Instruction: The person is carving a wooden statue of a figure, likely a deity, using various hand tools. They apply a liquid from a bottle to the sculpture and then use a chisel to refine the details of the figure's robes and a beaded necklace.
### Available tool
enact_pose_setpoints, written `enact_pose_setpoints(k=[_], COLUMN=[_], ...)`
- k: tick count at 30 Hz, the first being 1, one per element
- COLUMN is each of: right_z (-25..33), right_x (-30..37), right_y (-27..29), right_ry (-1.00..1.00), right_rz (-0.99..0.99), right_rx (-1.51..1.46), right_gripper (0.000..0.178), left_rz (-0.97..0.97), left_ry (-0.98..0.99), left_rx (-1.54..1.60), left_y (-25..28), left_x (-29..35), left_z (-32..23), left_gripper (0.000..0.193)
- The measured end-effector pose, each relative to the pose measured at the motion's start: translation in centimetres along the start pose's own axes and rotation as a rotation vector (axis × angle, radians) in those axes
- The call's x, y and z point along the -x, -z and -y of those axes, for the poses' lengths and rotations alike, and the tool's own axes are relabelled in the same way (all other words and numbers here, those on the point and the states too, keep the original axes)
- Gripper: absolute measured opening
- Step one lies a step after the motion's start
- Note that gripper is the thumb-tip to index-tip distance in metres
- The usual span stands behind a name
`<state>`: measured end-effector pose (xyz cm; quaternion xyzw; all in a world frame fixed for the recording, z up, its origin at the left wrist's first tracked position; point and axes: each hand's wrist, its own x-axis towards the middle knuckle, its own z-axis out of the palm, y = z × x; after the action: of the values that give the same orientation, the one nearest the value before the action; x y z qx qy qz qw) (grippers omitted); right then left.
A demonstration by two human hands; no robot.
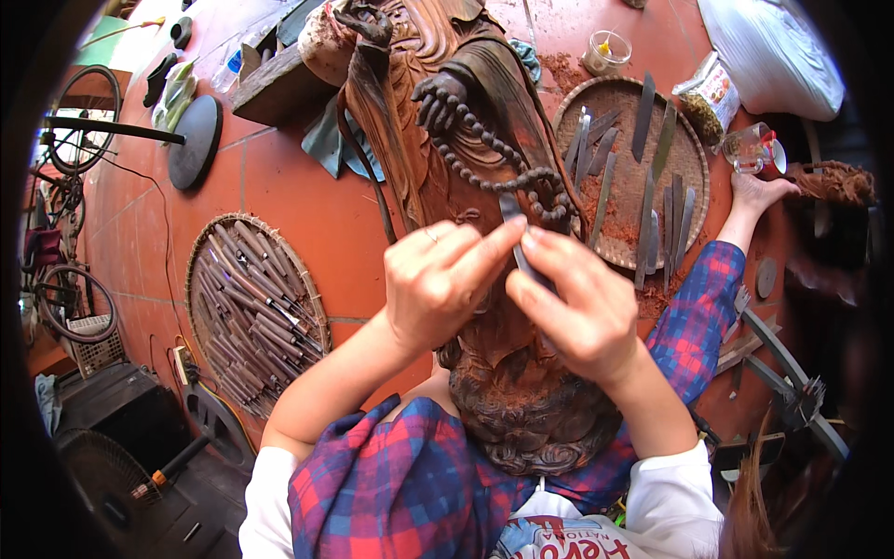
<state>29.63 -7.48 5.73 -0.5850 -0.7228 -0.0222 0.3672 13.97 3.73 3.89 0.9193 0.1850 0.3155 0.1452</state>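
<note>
A dark carved wooden statue [521, 410] lies tilted between my legs, its base toward me. My right hand [579, 303] is closed around a narrow flat metal blade, perhaps a file or scraper [509, 205]. Beside it, my left hand [434, 279] is closed too, index finger and thumb pressed to the same strip. The strip's tip meets the carved robe below a string of wooden beads [475, 168] draped from the statue's hand [440, 101]. My fingers cover the strip's middle, and the surface under them is partly hidden.
Several wooden-handled carving tools fill a round woven tray [191, 289] at left. Another woven tray [700, 172], at right, holds flat metal strips and reddish wood dust. A wooden block [284, 88], jars [745, 149], clamps [792, 382] and a fan [98, 470] stand around.
</note>
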Motion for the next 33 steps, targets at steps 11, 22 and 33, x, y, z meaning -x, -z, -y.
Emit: enact_pose_setpoints(k=[11, 22, 33], right_z=[0.1, -0.2, 0.1], right_x=[0.6, -0.5, -0.6], right_y=[0.5, 0.8, -0.2], right_ry=[-0.016, -0.067, -0.094], right_rz=[0.014, -0.007, -0.022], right_rx=[-0.036, -0.064, -0.021], right_gripper=[0.024, 0.025, 0.025], left_rz=[0.006, -0.004, -0.002], left_ry=[0.005, -0.035, -0.017], left_rx=[0.019, -0.018, -0.002], left_y=[0.3, 0.3, 0.0], left_x=[0.3, -1.2, -1.4], left_z=[-0.5, 0.1, 0.8], left_gripper=[0.037, 0.036, 0.035])
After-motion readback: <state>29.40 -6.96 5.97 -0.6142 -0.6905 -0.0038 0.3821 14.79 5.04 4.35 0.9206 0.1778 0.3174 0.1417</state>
